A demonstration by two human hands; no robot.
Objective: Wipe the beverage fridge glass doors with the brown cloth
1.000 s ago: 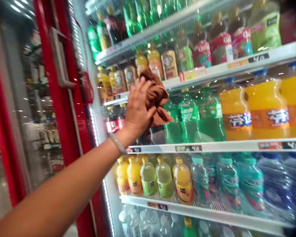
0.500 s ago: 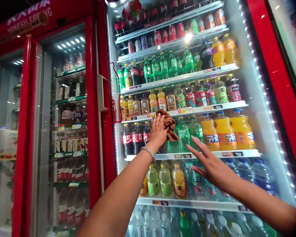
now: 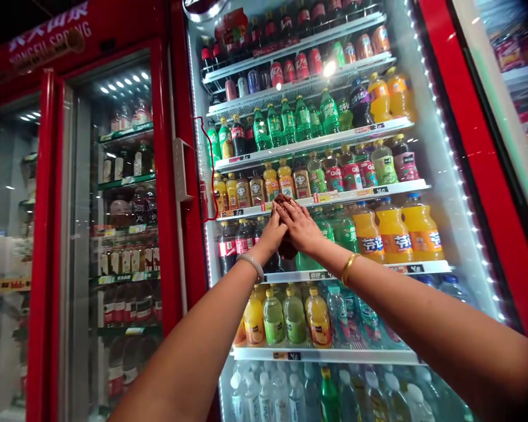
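My left hand (image 3: 270,233) and my right hand (image 3: 303,227) meet on a crumpled brown cloth (image 3: 287,249), pressed at the glass door of a lit drinks fridge. The right fingers lie over the cloth and touch the left fingers. Most of the cloth is hidden beneath both hands; a dark bunch shows below them. A pale bangle (image 3: 251,265) circles my left wrist, and a gold bangle (image 3: 348,269) is on my right. Behind the hands stand cola bottles (image 3: 244,237) and green soda bottles (image 3: 344,228) on a shelf.
Red door frame (image 3: 479,117) runs down the right side. A white handle (image 3: 183,170) stands at the door's left edge. Another red-framed fridge (image 3: 158,146) with stocked shelves is at left. Orange soda bottles (image 3: 395,234) and several other rows of drinks fill the shelves.
My right hand has moved left and up from beside the cloth onto it, next to my left hand. The cloth is now bunched under both hands. The view has shifted slightly.
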